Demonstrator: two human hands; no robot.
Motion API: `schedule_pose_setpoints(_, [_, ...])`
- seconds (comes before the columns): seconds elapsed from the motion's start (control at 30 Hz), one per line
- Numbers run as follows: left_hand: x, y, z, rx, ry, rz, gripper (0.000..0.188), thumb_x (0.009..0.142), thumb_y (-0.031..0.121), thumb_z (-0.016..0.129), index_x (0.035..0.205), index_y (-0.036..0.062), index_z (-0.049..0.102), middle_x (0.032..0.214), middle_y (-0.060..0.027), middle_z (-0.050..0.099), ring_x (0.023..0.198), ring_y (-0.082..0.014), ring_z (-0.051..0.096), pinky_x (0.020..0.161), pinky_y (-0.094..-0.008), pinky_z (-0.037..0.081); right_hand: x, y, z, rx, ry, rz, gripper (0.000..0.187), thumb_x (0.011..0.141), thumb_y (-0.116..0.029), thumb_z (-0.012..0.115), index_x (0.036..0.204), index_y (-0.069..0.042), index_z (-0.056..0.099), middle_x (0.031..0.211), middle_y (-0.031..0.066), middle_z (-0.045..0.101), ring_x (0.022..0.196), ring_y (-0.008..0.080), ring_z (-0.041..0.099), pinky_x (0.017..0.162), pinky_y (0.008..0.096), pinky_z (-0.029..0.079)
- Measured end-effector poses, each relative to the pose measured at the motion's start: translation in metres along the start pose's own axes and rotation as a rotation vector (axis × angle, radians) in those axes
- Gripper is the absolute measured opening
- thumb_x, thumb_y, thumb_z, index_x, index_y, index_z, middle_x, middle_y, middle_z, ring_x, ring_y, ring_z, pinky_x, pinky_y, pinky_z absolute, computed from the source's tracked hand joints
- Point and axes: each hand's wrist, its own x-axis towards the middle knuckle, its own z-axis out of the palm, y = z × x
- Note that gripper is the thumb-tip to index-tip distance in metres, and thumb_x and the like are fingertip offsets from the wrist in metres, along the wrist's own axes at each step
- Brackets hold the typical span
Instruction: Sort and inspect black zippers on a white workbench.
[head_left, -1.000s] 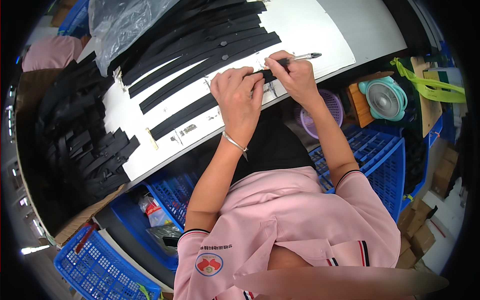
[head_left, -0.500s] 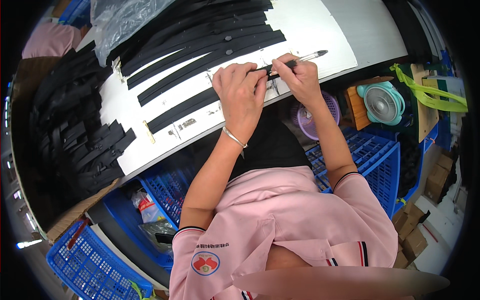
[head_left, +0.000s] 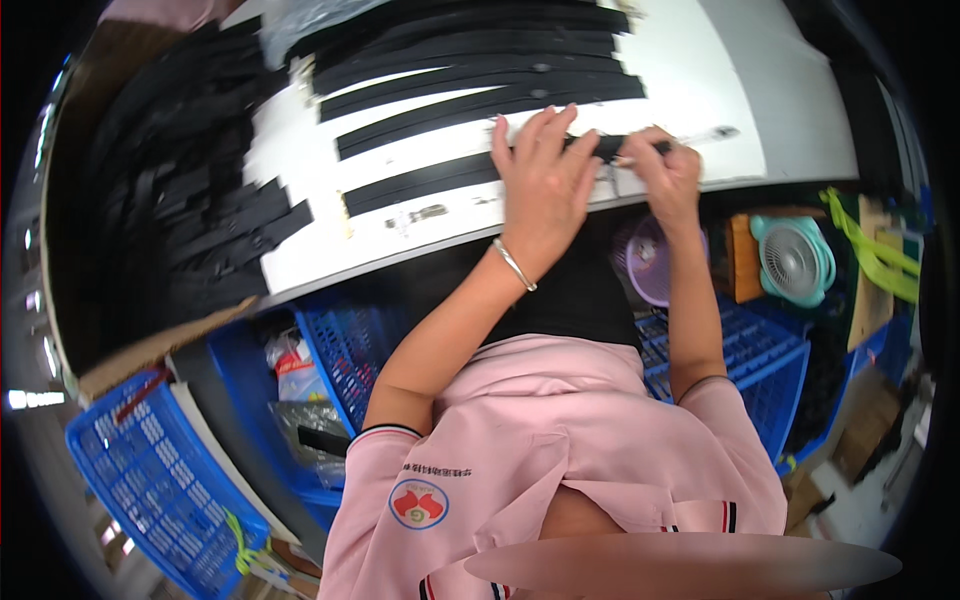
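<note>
A black fabric strip (head_left: 425, 183) lies across the white board (head_left: 725, 85) near the table's front edge. My left hand (head_left: 543, 185) rests flat on this strip, its fingers stretched out and spread. Close to the strip's right end, my right hand (head_left: 665, 178) is closed with thumb and fingers pinched round a pen (head_left: 722, 132). The pen's clear barrel sticks out to the right, blurred, and its tip is hard to make out. Beyond my hands, several more black strips (head_left: 490, 112) lie side by side on the board.
A heap of black strips (head_left: 190, 230) fills the left side. A clear plastic bag (head_left: 300, 25) lies at the back. Below the table edge are a blue crate (head_left: 160, 480), a purple basket (head_left: 652, 285), another blue crate (head_left: 790, 385) and a teal fan (head_left: 793, 255).
The whole view has shifted, so table and hands sit farther right. My left hand's fingers have spread and flattened on the strip. My right hand still holds the pen.
</note>
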Motion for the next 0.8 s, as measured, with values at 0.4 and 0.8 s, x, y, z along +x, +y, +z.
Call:
schedule_pose_setpoints(0.4, [0.009, -0.044, -0.024, 0.054, -0.168, 0.061, 0.040, 0.095, 0.026, 0.069, 0.128, 0.0050, 0.066, 0.143, -0.0167, 0.056, 0.140, -0.0351, 0.045, 0.118, -0.0655, 0.019, -0.007, 0.011, 0.008, 0.057, 0.284, -0.048, 0.019, 0.100, -0.013, 0.064, 0.088, -0.002, 0.074, 0.070, 0.0011, 0.066, 0.058, 0.0034, 0.050, 0.054, 0.0196, 0.036])
schedule_pose_setpoints(0.8, [-0.067, -0.104, -0.154, 0.331, 0.016, -0.269, 0.036, 0.095, 0.004, 0.061, 0.130, 0.0108, 0.070, 0.140, -0.0139, 0.062, 0.139, -0.0336, 0.051, 0.124, -0.0525, 0.023, -0.004, -0.003, 0.015, -0.002, 0.152, -0.119, 0.022, 0.105, -0.013, 0.060, 0.123, -0.003, 0.070, 0.086, 0.0051, 0.072, 0.073, 0.0074, 0.060, 0.066, 0.0227, 0.047])
